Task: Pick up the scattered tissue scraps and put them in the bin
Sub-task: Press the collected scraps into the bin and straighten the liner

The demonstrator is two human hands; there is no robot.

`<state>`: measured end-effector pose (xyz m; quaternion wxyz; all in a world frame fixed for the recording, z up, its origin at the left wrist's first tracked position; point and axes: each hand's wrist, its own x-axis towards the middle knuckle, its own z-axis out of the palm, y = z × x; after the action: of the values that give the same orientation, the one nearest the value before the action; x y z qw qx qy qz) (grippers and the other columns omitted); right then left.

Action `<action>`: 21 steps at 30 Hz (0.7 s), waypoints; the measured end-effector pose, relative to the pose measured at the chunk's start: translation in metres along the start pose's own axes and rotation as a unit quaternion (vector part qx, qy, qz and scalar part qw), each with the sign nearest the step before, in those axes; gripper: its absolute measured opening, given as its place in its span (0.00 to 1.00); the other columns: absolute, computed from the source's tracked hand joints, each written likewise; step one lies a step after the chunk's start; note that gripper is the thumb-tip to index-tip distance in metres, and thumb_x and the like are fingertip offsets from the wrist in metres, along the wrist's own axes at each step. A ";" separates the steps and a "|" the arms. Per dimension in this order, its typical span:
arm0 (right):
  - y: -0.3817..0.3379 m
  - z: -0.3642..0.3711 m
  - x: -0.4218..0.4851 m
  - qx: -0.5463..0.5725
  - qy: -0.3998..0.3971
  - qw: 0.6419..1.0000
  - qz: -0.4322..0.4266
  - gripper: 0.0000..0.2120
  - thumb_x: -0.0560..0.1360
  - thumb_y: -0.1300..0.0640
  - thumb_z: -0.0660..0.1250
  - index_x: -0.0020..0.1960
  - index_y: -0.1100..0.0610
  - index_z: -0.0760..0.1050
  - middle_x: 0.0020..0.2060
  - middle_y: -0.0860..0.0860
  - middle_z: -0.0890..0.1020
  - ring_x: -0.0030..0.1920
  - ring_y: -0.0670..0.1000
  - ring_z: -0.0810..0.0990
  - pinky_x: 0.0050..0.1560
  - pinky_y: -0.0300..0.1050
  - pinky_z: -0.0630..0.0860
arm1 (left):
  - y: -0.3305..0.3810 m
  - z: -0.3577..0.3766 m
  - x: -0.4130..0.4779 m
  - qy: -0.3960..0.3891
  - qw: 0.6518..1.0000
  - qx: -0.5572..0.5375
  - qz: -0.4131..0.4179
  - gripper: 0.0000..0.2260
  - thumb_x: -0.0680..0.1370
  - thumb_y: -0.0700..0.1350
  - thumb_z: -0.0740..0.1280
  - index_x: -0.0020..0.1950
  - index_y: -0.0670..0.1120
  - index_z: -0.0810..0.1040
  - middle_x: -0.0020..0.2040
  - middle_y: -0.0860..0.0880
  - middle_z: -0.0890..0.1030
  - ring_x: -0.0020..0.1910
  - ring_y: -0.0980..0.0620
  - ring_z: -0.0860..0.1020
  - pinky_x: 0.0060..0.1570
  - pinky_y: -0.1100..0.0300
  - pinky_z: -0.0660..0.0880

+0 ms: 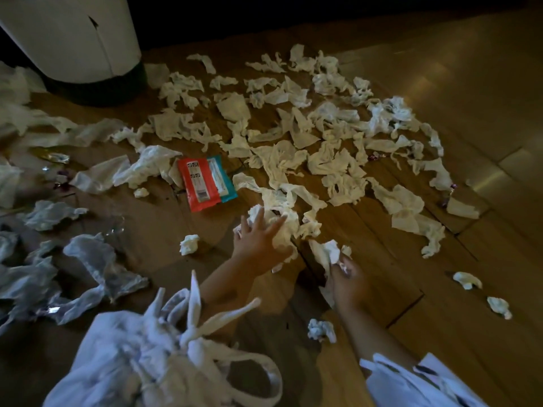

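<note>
Several white tissue scraps (pixel 296 133) lie scattered across the wooden floor, thickest in the middle and to the right. The white bin (pixel 73 39) with a dark base stands at the far left. My left hand (pixel 258 239) lies fingers spread on a clump of tissue (pixel 282 218) near the centre. My right hand (pixel 348 282) is closed around a bunch of tissue scraps (pixel 326 251) that stick out above the fingers.
A red and teal wipes packet (pixel 205 183) lies on the floor left of the clump. Crumpled plastic bags (pixel 88 259) lie at the left. A knotted white bag (pixel 152 351) sits at the bottom. Small tissue balls (pixel 189 244) lie near my arms.
</note>
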<state>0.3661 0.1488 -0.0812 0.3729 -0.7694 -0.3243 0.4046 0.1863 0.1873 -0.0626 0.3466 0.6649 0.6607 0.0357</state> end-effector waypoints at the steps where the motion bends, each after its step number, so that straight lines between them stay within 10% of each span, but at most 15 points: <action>1: -0.004 0.001 0.000 0.006 0.005 1.000 0.023 0.16 0.78 0.63 0.60 0.65 0.60 0.70 0.59 0.57 0.76 0.59 0.58 0.76 0.54 0.47 0.72 | -0.002 0.007 0.000 -0.004 1.000 0.017 0.000 0.29 0.75 0.61 0.61 0.73 0.63 0.54 0.78 0.52 0.39 0.75 0.36 0.38 0.71 0.36 0.48; 8: -0.040 0.019 0.021 -0.012 -0.030 0.995 -0.091 0.07 0.76 0.60 0.61 0.40 0.58 0.76 0.33 0.52 0.75 0.36 0.50 0.71 0.35 0.40 0.65 | -0.028 0.014 -0.028 0.124 0.978 -0.165 -0.040 0.13 0.76 0.43 0.66 0.60 0.51 0.76 0.68 0.49 0.70 0.66 0.49 0.70 0.63 0.51 0.73; 15: -0.063 0.078 0.038 -0.227 -0.126 0.937 -0.234 0.13 0.76 0.61 0.64 0.60 0.60 0.77 0.64 0.57 0.71 0.61 0.55 0.74 0.50 0.28 0.69 | -0.053 -0.026 -0.049 0.243 0.921 -0.296 -0.069 0.14 0.76 0.40 0.67 0.61 0.48 0.76 0.62 0.46 0.76 0.60 0.48 0.76 0.57 0.53 0.76; 21: -0.048 0.094 0.011 -0.322 -0.229 0.894 -0.214 0.30 0.70 0.39 0.66 0.68 0.51 0.69 0.74 0.52 0.58 0.72 0.55 0.60 0.68 0.51 0.66 | -0.070 -0.039 -0.058 0.290 0.882 -0.354 -0.110 0.22 0.77 0.38 0.66 0.69 0.49 0.66 0.60 0.48 0.73 0.57 0.50 0.74 0.39 0.68 0.71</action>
<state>0.2804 0.2114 -0.0822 0.0978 -0.6458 -0.6697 0.3533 0.0998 0.1430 -0.0451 0.3534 0.3811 0.7437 0.4205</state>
